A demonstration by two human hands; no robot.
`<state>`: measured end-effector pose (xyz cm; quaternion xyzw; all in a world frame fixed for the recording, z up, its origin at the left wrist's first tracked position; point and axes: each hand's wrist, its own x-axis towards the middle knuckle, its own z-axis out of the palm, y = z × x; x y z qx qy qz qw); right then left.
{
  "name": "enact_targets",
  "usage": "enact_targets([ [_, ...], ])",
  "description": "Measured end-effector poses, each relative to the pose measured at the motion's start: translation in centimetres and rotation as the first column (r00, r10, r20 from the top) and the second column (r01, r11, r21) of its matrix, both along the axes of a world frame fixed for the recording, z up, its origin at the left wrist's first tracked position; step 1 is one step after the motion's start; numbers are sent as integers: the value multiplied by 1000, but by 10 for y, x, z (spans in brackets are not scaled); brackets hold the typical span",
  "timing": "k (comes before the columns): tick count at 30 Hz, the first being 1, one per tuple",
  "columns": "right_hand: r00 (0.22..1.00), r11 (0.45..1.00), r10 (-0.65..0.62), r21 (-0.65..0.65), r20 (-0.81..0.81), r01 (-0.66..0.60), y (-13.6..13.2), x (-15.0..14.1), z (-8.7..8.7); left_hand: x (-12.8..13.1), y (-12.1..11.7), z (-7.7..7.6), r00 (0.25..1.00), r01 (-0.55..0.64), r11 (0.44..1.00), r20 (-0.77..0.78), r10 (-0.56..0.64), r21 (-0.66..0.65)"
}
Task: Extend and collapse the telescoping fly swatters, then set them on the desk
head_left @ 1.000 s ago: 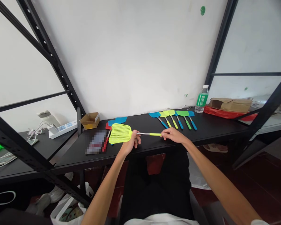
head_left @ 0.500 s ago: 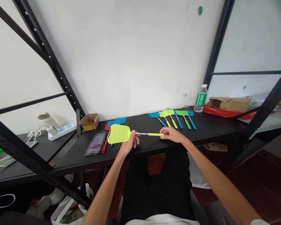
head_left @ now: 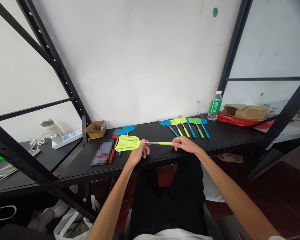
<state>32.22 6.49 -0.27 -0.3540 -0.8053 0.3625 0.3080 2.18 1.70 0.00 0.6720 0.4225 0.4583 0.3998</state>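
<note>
1. Yellow-green fly swatter (head_left: pixel 127 143) was over the black table (head_left: pixel 235 135); the left hand (head_left: pixel 139 152) pinched its shaft beside the head, the right hand (head_left: pixel 186 144) its handle end, though this grip seemed partly hidden.
2. Farther lay several coloured swatters (head_left: pixel 195 121).
3. Bottle (head_left: pixel 215 106) stood near the wall (head_left: pixel 140 66).

Head-worn view, forward and downward
</note>
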Motion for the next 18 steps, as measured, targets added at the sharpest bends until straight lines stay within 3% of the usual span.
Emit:
enact_targets([
  [9,994,999,-18,-48,-108,13,8,2,-3,2,-1,3,1000,-11,1000,-25,12,23],
  [12,975,991,-88,-112,-206,66,11,4,-6,1,-1,2,999,-13,1000,-46,14,22],
  [15,911,967,-233,-184,-341,179,16,6,-10,1,-1,1,998,-22,999,-62,24,24],
  [18,795,934,-350,-254,-495,253,20,7,-13,1,-1,0,997,-26,999,-70,29,37],
])
